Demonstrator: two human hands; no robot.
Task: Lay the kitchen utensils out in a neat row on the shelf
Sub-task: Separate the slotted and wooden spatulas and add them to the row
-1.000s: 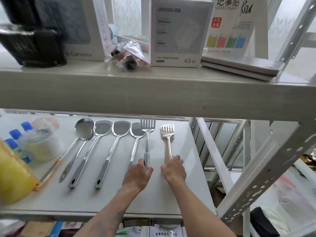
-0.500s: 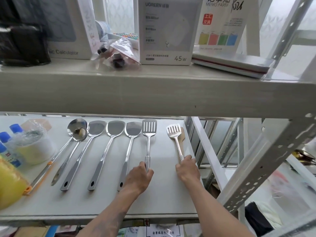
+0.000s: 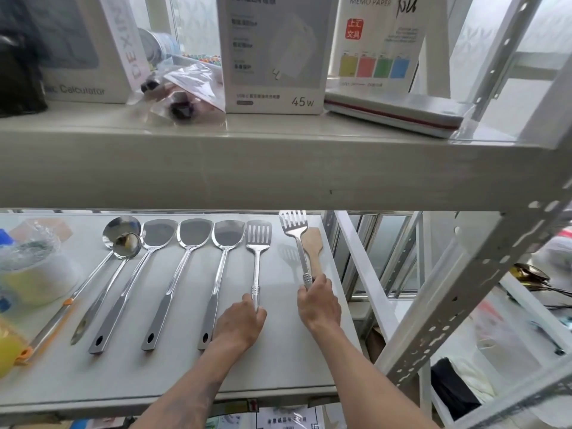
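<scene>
Several steel utensils lie side by side on the white lower shelf (image 3: 278,366): two ladles (image 3: 123,243) at the left, then three solid turners (image 3: 195,233). My left hand (image 3: 240,325) grips the handle of a slotted turner (image 3: 258,235) lying flat on the shelf. My right hand (image 3: 318,305) holds the handle of a second slotted turner (image 3: 294,224), raised and tilted so that it casts a shadow. Under it lies a wooden spatula (image 3: 314,246), partly hidden.
A plastic-wrapped tub (image 3: 34,270) and a yellow object (image 3: 7,348) stand at the shelf's left end. The upper shelf (image 3: 278,168) overhangs the utensil heads, carrying boxes and a flat case. A slanted metal upright (image 3: 439,305) rises at the right.
My right hand has lifted its slotted turner off the wooden spatula and moved it right. My left hand has slid the other slotted turner into line with the row.
</scene>
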